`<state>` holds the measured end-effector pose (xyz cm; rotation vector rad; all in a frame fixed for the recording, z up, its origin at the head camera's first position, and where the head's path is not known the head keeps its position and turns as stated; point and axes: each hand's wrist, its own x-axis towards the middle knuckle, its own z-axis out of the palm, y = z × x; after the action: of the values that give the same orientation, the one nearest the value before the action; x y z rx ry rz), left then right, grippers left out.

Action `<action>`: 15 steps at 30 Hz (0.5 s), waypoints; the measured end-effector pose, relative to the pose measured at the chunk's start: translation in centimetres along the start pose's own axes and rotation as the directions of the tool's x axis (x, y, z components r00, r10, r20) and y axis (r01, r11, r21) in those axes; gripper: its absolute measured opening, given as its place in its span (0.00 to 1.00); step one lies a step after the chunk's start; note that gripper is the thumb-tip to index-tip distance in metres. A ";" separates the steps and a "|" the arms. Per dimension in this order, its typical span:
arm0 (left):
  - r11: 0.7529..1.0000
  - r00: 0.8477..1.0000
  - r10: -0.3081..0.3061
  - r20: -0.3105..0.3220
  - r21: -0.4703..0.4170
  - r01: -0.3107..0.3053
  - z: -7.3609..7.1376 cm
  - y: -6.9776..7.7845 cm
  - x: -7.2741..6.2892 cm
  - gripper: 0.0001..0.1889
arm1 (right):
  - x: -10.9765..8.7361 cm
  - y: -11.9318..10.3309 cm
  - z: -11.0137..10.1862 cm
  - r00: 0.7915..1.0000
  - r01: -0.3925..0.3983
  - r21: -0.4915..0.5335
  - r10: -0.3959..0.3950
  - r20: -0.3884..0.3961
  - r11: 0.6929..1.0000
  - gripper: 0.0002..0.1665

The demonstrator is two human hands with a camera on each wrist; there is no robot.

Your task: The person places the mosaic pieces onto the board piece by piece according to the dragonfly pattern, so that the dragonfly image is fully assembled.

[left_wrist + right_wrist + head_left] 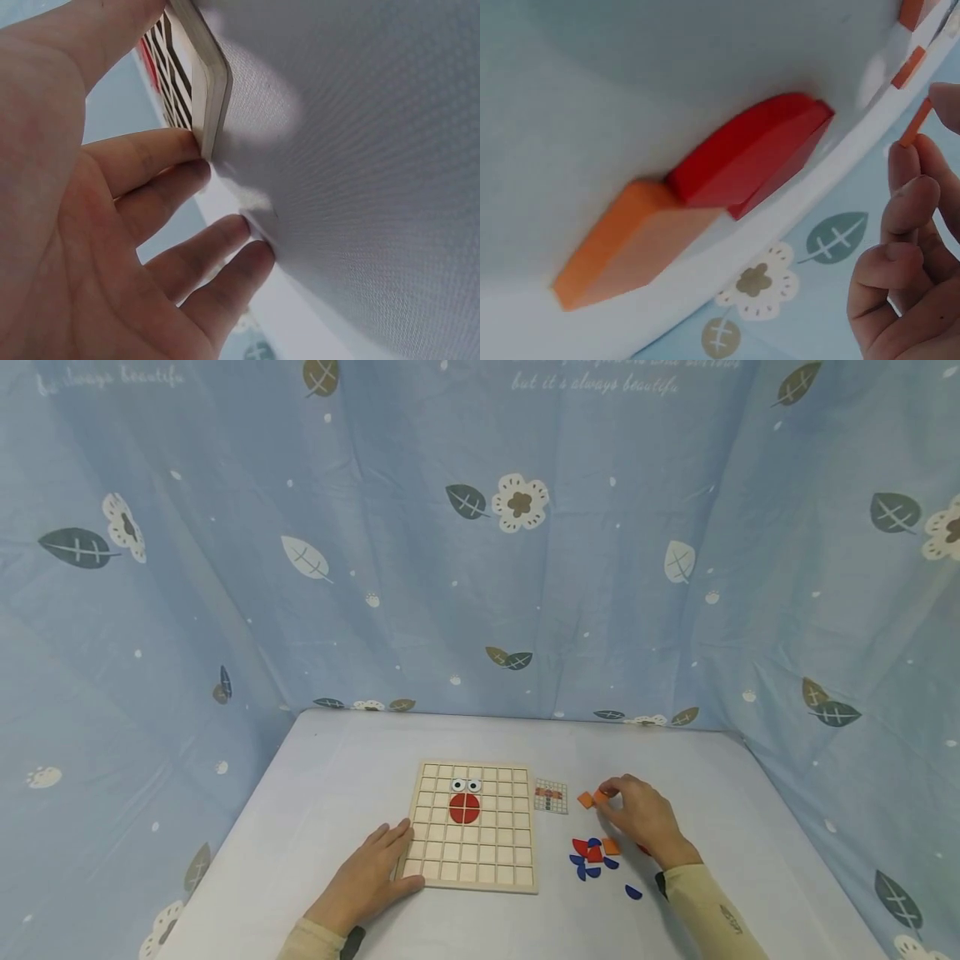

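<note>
A wooden grid board (513, 839) lies flat on the table. Two eye tiles (467, 785) sit in its grid above a red circle (465, 808) built of quarter pieces. My left hand (367, 877) rests against the board's lower left corner, fingers nearly straight along the left edge, thumb at the front edge. Between thumb and fingertips, my right hand (647, 818) pinches an orange square tile (915, 124), seen edge-on in the right wrist view. Another orange tile (585, 800) lies just left of that hand. A small pattern card (551, 796) is right of the board.
Nearer the front right is a loose cluster of blue pieces (577, 860), red pieces (594, 854) and an orange tile (611, 846). One blue half-round piece (633, 892) lies apart. Blue patterned cloth (480, 568) hangs behind and beside the white table (360, 743).
</note>
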<state>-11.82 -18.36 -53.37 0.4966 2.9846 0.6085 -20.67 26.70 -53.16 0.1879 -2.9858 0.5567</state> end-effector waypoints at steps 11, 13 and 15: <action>1.000 1.000 -0.002 0.007 0.006 0.002 0.2 -0.1 0.0 0.43 | 0.8 -2.7 0.5 0.985 0.139 0.009 -0.138 -0.103 0.990 0.21; 1.000 1.000 -0.003 0.009 0.007 0.003 0.1 -0.1 0.0 0.43 | 1.0 -3.2 0.4 0.980 0.166 0.018 -0.163 -0.115 0.986 0.22; 1.000 1.000 -0.002 0.007 0.001 0.002 0.2 -0.1 0.0 0.43 | 1.2 -3.8 0.4 0.974 0.193 0.032 -0.188 -0.123 0.981 0.22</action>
<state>-11.86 -18.40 -53.56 0.4943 2.9786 0.6032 -21.36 22.91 -52.02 0.4238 -2.8013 0.5883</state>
